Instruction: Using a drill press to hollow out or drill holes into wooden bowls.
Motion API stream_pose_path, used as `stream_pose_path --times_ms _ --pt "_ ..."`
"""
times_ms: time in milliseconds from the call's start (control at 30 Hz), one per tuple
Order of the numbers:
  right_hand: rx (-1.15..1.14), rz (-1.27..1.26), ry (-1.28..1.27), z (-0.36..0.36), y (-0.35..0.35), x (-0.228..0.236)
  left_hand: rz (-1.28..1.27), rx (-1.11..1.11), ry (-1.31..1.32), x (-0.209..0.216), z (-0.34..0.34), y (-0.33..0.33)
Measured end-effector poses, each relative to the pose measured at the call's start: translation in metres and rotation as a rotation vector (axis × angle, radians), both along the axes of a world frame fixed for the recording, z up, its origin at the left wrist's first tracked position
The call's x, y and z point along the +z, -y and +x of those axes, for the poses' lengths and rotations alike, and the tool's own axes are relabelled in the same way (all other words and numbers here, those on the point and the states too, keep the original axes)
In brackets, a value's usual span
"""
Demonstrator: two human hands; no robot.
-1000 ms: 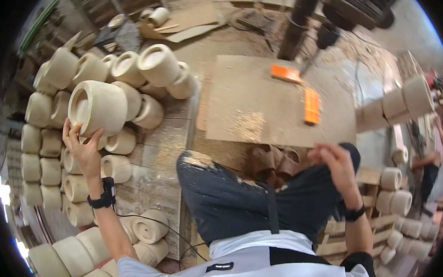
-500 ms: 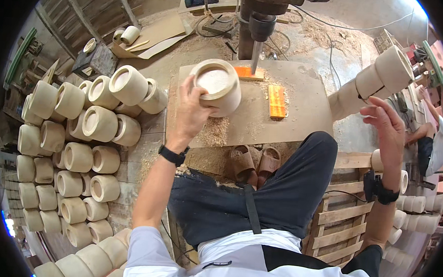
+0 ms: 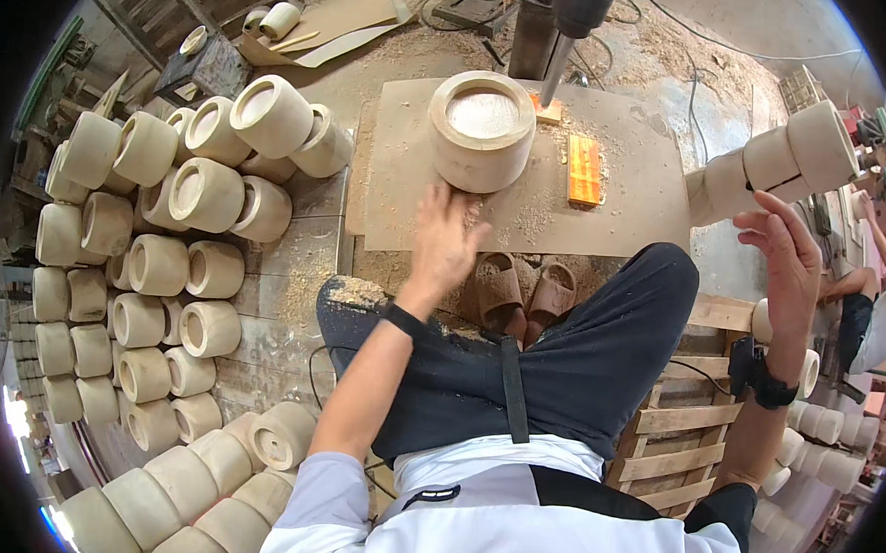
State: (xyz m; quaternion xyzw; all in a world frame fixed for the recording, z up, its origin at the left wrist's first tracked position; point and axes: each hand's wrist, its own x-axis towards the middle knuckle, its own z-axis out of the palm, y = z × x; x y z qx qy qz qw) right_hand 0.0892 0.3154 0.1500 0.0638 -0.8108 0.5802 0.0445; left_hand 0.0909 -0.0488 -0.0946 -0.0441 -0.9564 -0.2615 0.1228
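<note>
A pale wooden cylinder (image 3: pixel 480 158) with a round recess in its top stands on the brown board (image 3: pixel 396 214), beside the drill press's bit (image 3: pixel 557 67). My left hand (image 3: pixel 447 239) is just in front of it, over the board's near edge, fingers spread and holding nothing. Two orange wooden blocks lie right of the cylinder: one block (image 3: pixel 584 172) shows whole, the other block (image 3: pixel 549 109) is partly hidden. My right hand (image 3: pixel 783 249) is raised at the right, fingers apart and slightly bent, close below a leaning stack of wooden cylinders (image 3: pixel 760 163).
Many similar wooden cylinders (image 3: pixel 207 199) are piled at the left, with rows of cylinders (image 3: pixel 182 478) at lower left. A wooden pallet (image 3: pixel 675 429) is by my right leg. Shavings and cables (image 3: pixel 693 99) lie behind the board. Another person (image 3: pixel 863 299) is at far right.
My left hand has let go of the wooden cylinder, which now stands on the board, and has moved nearer to me. The shavings heap at the board's near edge is mostly gone. The view has shifted.
</note>
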Motion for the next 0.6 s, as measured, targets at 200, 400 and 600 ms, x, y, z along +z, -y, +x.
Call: stream_pose_path --times_ms 200,400,600 --pt "0.013 -0.006 0.036 0.007 0.003 -0.014 0.299 -0.368 -0.095 0.020 0.050 -0.046" --pt "-0.024 0.051 0.008 0.001 -0.007 0.003 0.463 0.085 -0.128 0.085 -0.009 0.008" --pt "-0.010 0.101 -0.124 -0.031 -0.008 0.034 0.944 -0.229 0.156 0.060 -0.078 0.030"
